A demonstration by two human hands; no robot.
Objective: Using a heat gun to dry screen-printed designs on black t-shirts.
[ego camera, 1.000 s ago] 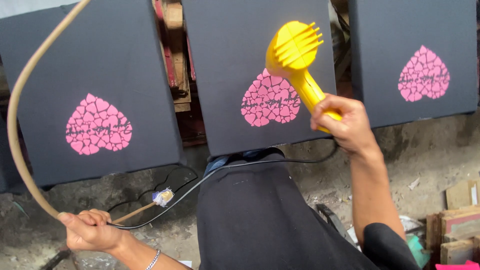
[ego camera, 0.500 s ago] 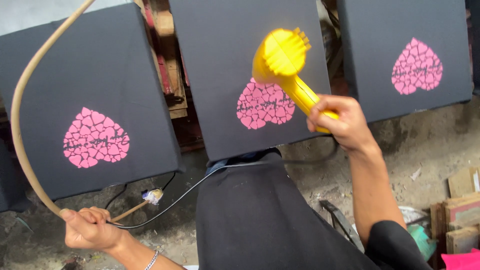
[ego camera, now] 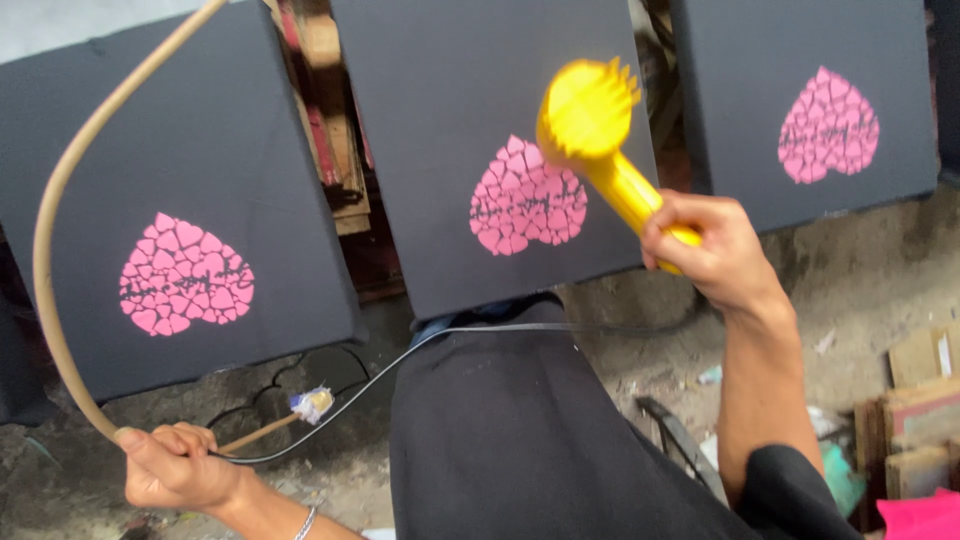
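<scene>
Facing three black canvases [ego camera: 480, 150] — right hand [ego camera: 715, 250] clamped on one yellow dryer [ego camera: 600, 140], left hand [ego camera: 175, 470] gripping one hose [ego camera: 45, 300].

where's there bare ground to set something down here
Bare ground lies right of the right hand, below the right canvas. A smaller patch sits left of the left hand. It is crowded around the black cable and the cardboard scraps.
</scene>
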